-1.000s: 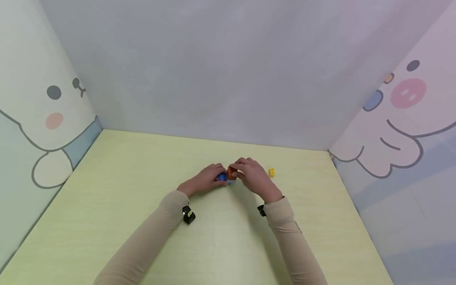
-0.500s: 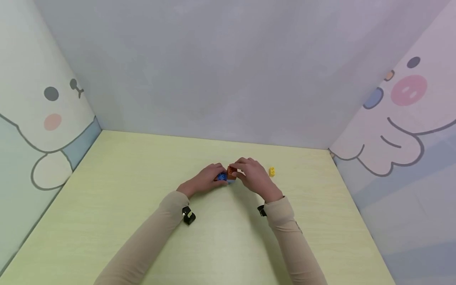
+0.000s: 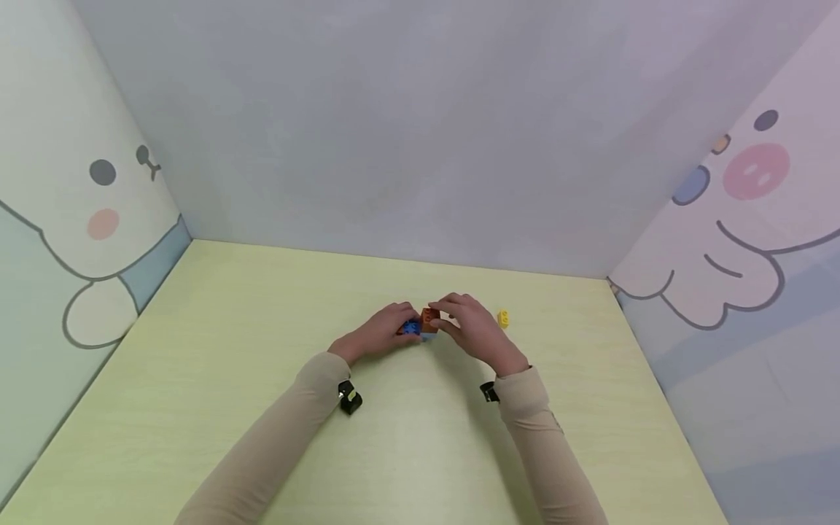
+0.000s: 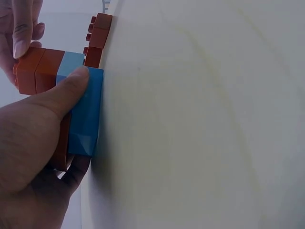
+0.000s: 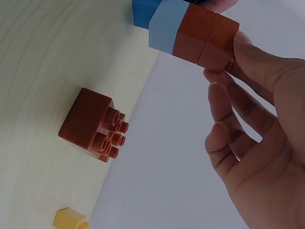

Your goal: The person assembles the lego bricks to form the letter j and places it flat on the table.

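Note:
My left hand (image 3: 375, 335) grips a blue toy brick (image 4: 86, 114), the thumb lying along its side and the fingers round the far side. A brown brick (image 4: 63, 143) shows against the blue one under that hand. Beside these stands a stack with a light blue brick (image 5: 167, 26) below and two brown bricks on it, one the lower brown brick (image 5: 193, 33), the other the top brown brick (image 5: 218, 42). My right hand (image 3: 477, 334) pinches the top brown brick between thumb and forefinger, its other fingers loosely curled.
A loose brown brick (image 5: 83, 117) with several studs sits on the pale wooden table (image 3: 295, 292), behind my right hand in the head view. A small yellow brick (image 3: 503, 319) lies to the right. A grey wall (image 3: 394, 146) rises behind the table.
The head view has shifted slightly. My right fingers have slid a little to the right on the top brown brick, and more of its studs show. The left hand keeps its grip.

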Action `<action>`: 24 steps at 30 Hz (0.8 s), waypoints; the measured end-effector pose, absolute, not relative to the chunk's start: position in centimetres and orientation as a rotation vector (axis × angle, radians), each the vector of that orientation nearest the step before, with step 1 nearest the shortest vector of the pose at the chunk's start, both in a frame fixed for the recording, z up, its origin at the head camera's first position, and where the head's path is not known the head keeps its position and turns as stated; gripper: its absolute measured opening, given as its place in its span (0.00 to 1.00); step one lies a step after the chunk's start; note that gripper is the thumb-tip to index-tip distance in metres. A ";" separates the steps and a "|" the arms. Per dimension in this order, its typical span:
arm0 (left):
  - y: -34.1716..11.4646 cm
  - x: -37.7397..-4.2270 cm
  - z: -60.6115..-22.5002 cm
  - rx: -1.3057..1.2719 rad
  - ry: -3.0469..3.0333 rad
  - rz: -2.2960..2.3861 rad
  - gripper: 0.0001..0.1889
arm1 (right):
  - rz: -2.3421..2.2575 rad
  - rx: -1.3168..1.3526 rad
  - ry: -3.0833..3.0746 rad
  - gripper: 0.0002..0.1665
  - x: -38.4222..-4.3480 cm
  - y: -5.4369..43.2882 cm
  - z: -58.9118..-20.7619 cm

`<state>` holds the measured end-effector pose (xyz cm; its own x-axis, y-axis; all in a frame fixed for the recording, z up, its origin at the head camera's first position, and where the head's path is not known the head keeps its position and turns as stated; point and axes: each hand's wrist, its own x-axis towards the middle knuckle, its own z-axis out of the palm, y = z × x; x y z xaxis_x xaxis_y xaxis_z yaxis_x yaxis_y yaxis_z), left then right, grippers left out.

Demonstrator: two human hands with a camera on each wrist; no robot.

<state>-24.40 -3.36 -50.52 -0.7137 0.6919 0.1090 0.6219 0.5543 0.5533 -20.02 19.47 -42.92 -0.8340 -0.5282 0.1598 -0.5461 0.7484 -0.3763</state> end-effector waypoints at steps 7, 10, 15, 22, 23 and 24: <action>-3.2 -24.4 -50.4 1.106 2.664 0.858 0.21 | 0.636 0.845 -2.896 0.20 -20.0 20.8 -43.2; -3.2 -24.3 -50.3 1.094 2.664 0.854 0.21 | 0.614 0.835 -2.901 0.20 -19.8 21.6 -43.4; -3.3 -24.2 -50.5 1.081 2.656 0.830 0.22 | 0.589 0.799 -2.948 0.17 -19.5 22.8 -44.0; -3.3 -24.1 -50.5 1.076 2.664 0.830 0.22 | 0.480 0.726 -2.984 0.17 -19.4 23.9 -45.0; -3.3 -24.1 -50.4 1.075 2.665 0.832 0.22 | 0.459 0.717 -2.989 0.18 -19.4 24.0 -45.1; -3.3 -24.1 -50.3 1.074 2.665 0.835 0.22 | 0.447 0.703 -2.998 0.18 -19.4 24.1 -45.2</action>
<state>-24.09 -3.28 -50.35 -0.7325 0.6774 0.0671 0.5945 0.5886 0.5477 -19.39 24.08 -45.21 -0.8975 -0.4309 0.0935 -0.4395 0.8567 -0.2702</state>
